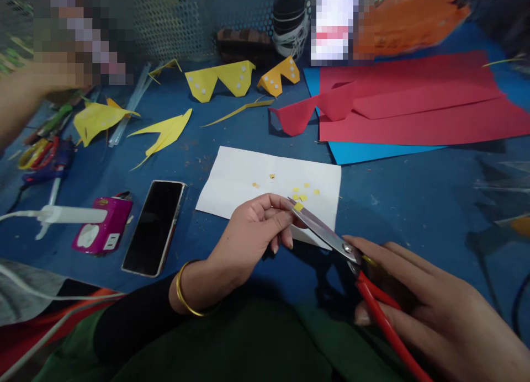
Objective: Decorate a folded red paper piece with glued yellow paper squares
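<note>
Over white rectangular paper [236, 175], partly cropped red-handled metal scissors [346, 249] are being gripped by the right hand [447, 310]; whatever the curled left hand [252, 230] grips is being obscured.

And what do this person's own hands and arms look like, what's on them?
Both left hand and right hand are gloveless. A plain, rounded gold-coloured bangle circles the left wrist, below a black sleeve. No sleeve shows on the right.

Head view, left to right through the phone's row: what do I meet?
Purple box → phone → left hand → scissors → right hand.
</note>
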### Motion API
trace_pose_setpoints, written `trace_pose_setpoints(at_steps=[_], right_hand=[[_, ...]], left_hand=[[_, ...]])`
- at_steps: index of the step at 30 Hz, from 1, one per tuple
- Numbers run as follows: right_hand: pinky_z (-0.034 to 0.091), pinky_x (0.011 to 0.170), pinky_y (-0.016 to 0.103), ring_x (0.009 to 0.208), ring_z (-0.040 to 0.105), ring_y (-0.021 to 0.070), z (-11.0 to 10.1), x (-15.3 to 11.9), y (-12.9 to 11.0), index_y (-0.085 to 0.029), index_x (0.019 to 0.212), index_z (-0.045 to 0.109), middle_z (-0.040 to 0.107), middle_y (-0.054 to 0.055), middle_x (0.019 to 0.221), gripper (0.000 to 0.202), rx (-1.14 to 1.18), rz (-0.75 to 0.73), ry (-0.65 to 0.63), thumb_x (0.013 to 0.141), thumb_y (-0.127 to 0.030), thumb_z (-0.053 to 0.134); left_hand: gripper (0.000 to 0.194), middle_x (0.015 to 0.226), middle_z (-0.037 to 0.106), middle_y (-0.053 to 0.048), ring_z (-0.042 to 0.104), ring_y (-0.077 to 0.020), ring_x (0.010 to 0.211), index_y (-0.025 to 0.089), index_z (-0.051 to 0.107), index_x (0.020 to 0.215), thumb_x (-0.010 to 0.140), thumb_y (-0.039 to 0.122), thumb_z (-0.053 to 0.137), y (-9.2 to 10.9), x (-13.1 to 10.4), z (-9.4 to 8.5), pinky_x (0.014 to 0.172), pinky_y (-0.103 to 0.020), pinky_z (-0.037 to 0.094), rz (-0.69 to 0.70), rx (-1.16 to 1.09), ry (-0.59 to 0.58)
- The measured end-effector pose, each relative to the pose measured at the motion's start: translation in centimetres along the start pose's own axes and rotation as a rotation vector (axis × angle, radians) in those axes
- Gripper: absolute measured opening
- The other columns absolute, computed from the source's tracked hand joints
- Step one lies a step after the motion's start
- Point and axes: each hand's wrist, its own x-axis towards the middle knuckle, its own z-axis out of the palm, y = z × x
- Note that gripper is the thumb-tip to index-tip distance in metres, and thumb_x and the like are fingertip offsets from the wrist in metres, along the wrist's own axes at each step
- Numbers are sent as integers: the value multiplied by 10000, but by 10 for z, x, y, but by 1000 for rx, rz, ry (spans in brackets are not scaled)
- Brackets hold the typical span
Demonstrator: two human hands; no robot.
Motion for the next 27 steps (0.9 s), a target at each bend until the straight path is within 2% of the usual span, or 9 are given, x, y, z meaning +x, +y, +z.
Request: trace_pose_setpoints(at_steps=[11, 16, 22, 27], right_hand=[[624, 586, 245, 855, 768, 223, 1, -3, 5, -328, 1348, 654, 778, 47, 1072, 450, -62, -42, -13, 914, -435, 601], [623, 593, 235, 866, 771, 217, 1, -4, 6, -336, 1331, 664, 787, 31, 1046, 430, -84, -57, 3, 918, -437, 595], [625, 616, 233, 783, 764, 189, 1, 0, 2, -319, 1317, 684, 781, 35, 986, 447, -63, -30, 44, 900, -470, 620], [626, 639, 224, 811, 770, 187, 1, 0, 3, -309, 1346, 667, 783, 37, 995, 461, -69, -41, 41, 910, -448, 612]], left_hand=[[40, 584, 628, 34, 490, -69, 462, 176, 614, 855, 881, 193, 637, 1, 0, 1, 454, -209, 341, 5, 14, -11], [34, 634, 664, 23, 499, -59, 469, 171, 619, 856, 887, 180, 630, 0, 0, 0, 454, -201, 350, 1, 10, -9], [104, 751, 717, -20, 515, -67, 503, 163, 647, 830, 868, 254, 680, 0, 1, 0, 453, -208, 356, -8, 24, -37], [140, 733, 712, -21, 502, -63, 497, 159, 646, 787, 858, 272, 690, 1, 1, 0, 450, -203, 356, -11, 49, -32]])
